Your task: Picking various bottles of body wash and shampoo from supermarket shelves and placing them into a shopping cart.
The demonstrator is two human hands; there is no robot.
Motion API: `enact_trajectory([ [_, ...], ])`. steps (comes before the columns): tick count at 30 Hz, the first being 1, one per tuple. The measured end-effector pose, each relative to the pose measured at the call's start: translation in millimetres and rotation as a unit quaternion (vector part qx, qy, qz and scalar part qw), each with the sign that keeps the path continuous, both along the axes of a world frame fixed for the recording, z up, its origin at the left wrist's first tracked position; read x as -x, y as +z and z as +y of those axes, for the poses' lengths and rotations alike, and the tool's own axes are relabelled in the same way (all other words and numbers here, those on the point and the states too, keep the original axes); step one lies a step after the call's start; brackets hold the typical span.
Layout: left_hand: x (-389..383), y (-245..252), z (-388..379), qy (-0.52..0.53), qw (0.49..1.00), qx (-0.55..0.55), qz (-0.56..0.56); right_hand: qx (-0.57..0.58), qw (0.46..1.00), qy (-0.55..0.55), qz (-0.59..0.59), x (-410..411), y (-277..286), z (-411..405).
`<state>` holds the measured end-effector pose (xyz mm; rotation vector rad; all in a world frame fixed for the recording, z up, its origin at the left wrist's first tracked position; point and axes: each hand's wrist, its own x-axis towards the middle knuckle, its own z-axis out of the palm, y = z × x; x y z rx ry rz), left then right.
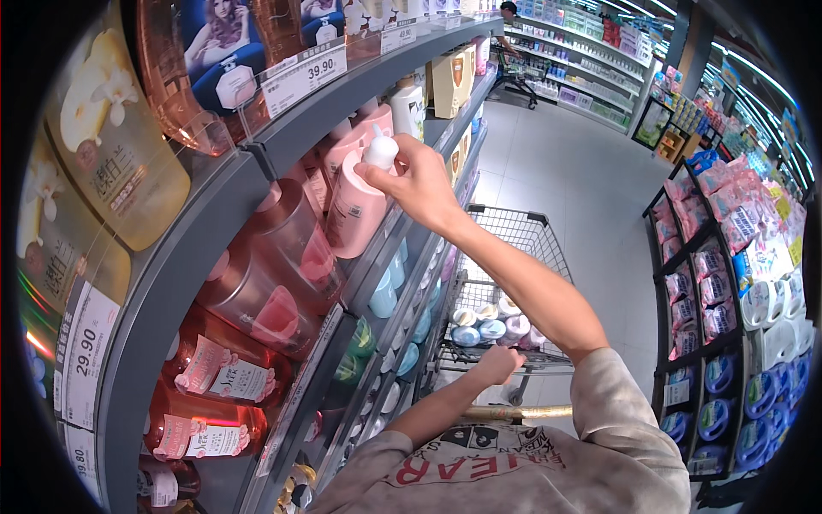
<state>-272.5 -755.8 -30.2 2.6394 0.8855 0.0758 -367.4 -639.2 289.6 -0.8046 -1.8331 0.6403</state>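
Observation:
My right hand [417, 183] reaches to the shelf on the left. Its thumb and fingers close around the neck of a pink pump bottle [356, 218], just at the white pump head [381, 151]. The bottle leans at the front of the shelf, with similar pink bottles [366, 132] behind it. Clear-and-pink bottles [295, 238] stand beside it. Lower down, my left hand [498, 367] is loosely curled in front of my body, with nothing visible in it. It is near the shopping cart [514, 238], where several white, blue and pink bottles [493, 329] lie.
A dark shelf edge with price tags [307, 74] runs above my right hand. On the right stands a display rack [697, 257] of packets and blue containers. Tiled floor [578, 154] leads to far shelves [591, 58], where a person [508, 19] stands by another cart [521, 74].

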Motion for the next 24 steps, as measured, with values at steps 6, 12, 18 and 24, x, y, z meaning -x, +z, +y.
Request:
enact_trajectory([
  [6, -9.9, 7.4, 0.0, 0.048, 0.996, 0.078, 0.013, -0.001, 0.994, 0.042, 0.105, -44.9, 6.8, 18.6],
  [12, -3.5, 10.9, 8.0, 0.076, 0.990, 0.113, -0.032, 0.056, 0.987, 0.047, 0.141, -113.2, 1.6, 19.0],
  [18, -17.0, 9.8, 32.7, 0.021, 0.982, 0.183, 0.047, 0.124, 0.984, -0.122, -0.023, -165.1, -82.9, 54.6],
  [24, -21.5, 12.6, 27.9, 0.017, 0.975, 0.215, 0.046, 0.188, 0.950, -0.223, -0.106, -200.1, -178.9, 101.2],
])
